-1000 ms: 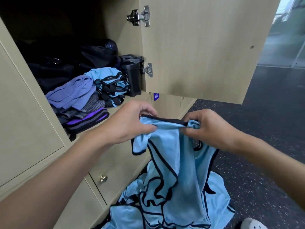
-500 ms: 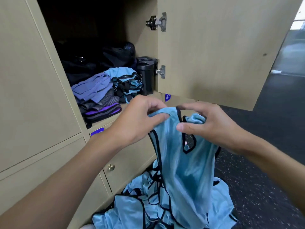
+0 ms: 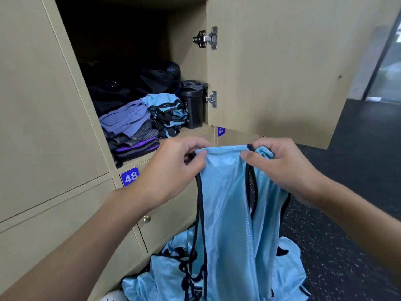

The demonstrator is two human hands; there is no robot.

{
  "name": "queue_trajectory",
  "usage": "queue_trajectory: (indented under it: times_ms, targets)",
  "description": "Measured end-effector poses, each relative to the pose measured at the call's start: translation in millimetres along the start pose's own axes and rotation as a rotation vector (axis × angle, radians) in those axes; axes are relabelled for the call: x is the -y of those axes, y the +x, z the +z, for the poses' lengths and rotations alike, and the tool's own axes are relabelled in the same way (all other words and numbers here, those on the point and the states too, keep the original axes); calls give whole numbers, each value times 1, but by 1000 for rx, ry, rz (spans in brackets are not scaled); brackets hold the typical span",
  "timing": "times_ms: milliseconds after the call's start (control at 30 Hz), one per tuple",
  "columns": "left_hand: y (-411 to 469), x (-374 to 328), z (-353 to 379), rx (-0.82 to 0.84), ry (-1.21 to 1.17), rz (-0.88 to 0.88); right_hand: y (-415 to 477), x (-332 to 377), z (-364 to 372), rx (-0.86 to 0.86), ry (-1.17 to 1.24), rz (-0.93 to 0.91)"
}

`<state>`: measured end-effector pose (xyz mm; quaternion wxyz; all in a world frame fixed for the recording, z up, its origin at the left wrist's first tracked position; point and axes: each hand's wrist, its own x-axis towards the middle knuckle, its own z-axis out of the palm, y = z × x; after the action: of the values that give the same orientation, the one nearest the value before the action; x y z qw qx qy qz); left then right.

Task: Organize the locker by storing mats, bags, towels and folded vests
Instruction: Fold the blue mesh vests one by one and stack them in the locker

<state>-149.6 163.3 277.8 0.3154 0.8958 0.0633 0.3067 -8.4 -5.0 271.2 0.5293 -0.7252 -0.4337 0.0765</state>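
Sky-blue mesh with black binding made up the vest (image 3: 225,203). It hung in front of the lower locker fronts, its top edge stretched level between the two hands and its tail falling toward the heap of loose vests (image 3: 165,276) on the dark floor (image 3: 351,213). The left hand (image 3: 173,170) pinched one end of that edge between thumb and curled fingers. The right hand (image 3: 282,168) pinched the other end, thumb on the front face, with spare cloth bunched behind its fingers. The hands were apart, a short taut span of cloth between them.

The fabric looked thin, light and limp, with a sheen that suggested it would slide on itself. A fold would probably not hold unless pressed flat or kept pinched. The bound edges and shoulder straps seemed the surest places to grip, being firmer than the open panel, though the dangling black loops could snag.

Inside the open locker (image 3: 195,132), a stack of folded vests (image 3: 167,111) sat between purple and grey folded cloth (image 3: 125,120) and a black bottle (image 3: 193,105), with dark bags (image 3: 121,90) behind. By my judgement this vest had yet to be folded
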Motion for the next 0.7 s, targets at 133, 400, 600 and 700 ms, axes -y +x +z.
queue_trajectory:
  times_ms: [133,400,600,700]
  targets:
    - [5,-4,8,48,-145,-54,3,0,-4,-17,-25,34]
    - [12,-3,13,70,-217,-139,5,1,-14,-50,-34,13]
    - [10,-3,8,122,-89,-91,5,7,-14,-42,-29,51]
    - [10,-1,13,86,-97,-55,6,4,-12,-40,-26,81]
